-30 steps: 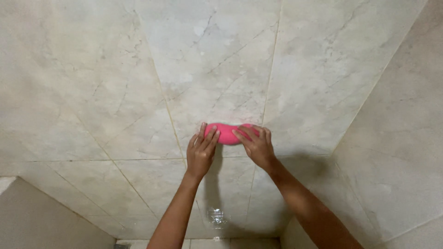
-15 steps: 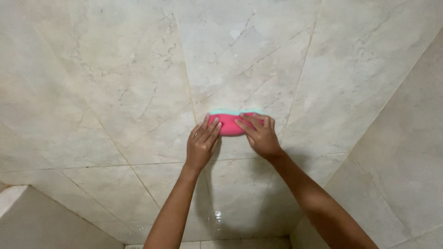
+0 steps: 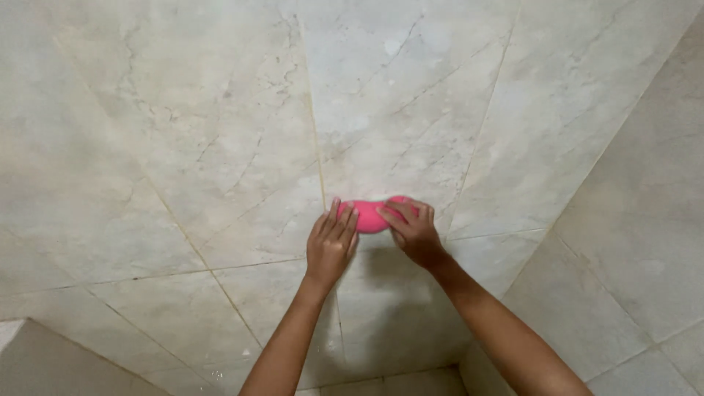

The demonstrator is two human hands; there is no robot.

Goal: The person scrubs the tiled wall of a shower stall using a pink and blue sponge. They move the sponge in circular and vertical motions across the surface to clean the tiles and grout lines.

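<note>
Pressing under both hands' fingers (image 3: pixel 345 220): pink sponge (image 3: pixel 369 216).

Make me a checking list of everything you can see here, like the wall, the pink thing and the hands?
Surface: pale marbled wall tiles with thin grout lines and dark veins.
Job's things: pink rounded sponge, pressed flat against the tiled wall.
Clutter: nothing seen.
Grippers: left hand covers the sponge's left end, fingers pointing up; right hand covers its right end. Both are bare.
Cables: nothing seen.
Surroundings: a side wall of the same tiles meets the main wall at a corner on the right; a pale ledge shows at the lower left.
</note>
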